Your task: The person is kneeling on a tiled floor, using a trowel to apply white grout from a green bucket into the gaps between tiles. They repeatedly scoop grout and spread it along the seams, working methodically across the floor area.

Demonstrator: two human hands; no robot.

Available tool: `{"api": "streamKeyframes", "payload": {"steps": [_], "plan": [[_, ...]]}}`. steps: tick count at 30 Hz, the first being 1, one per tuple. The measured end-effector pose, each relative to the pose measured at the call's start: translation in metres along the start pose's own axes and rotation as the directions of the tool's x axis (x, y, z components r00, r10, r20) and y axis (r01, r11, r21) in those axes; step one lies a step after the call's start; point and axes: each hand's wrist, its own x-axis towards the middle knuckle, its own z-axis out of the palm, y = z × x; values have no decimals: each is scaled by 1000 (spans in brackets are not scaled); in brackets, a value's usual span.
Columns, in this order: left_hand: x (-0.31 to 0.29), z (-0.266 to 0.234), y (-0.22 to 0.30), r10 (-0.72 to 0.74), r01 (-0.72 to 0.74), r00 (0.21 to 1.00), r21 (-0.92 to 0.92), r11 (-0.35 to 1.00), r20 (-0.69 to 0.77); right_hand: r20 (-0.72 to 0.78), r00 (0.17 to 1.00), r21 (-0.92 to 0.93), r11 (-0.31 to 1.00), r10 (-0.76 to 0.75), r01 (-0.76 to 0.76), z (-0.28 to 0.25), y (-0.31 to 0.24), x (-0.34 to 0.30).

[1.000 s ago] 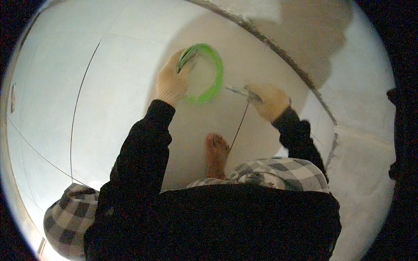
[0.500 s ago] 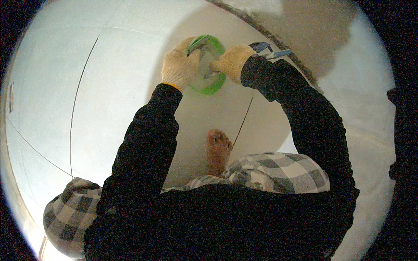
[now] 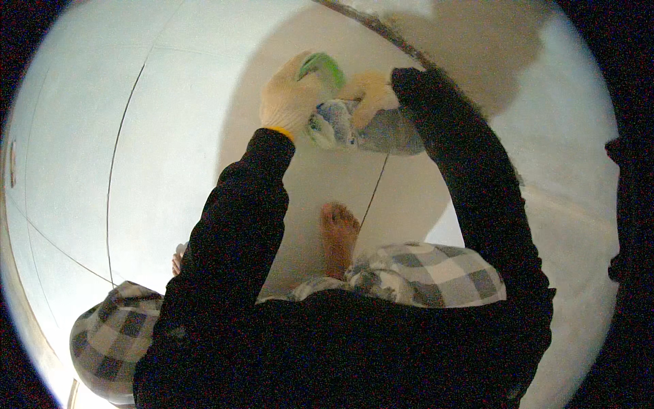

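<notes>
My left hand, in a cream knit glove with a yellow cuff edge, is closed on the rim of a round green bowl. My right hand, gloved alike and smeared by motion, is just right of the bowl. It grips a tool with a flat grey blade, which looks like a trowel. A blue-and-white part shows beside my fingers, over the bowl's near side. It hides most of the bowl's inside; the motion blur hides finer detail.
A pale floor with thin dark joint lines lies around me. At the upper right, a dark rough edge runs beside a brownish patch. My bare foot and checked trouser legs are close below the bowl.
My right hand has turned over and moved slightly toward me, bringing the tool from beyond the wrist to the bowl's near right side. The bowl has tilted in my left hand.
</notes>
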Motion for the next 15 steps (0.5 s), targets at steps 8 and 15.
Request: {"api": "streamKeyframes", "payload": {"steps": [8, 15], "plan": [[-8, 1, 2, -593, 576, 769, -661, 481, 239, -415, 882, 422, 906, 222, -29, 20, 12, -168], [-26, 41, 13, -590, 418, 800, -804, 423, 106, -786, 490, 568, 753, 377, 332, 68, 36, -339]]}}
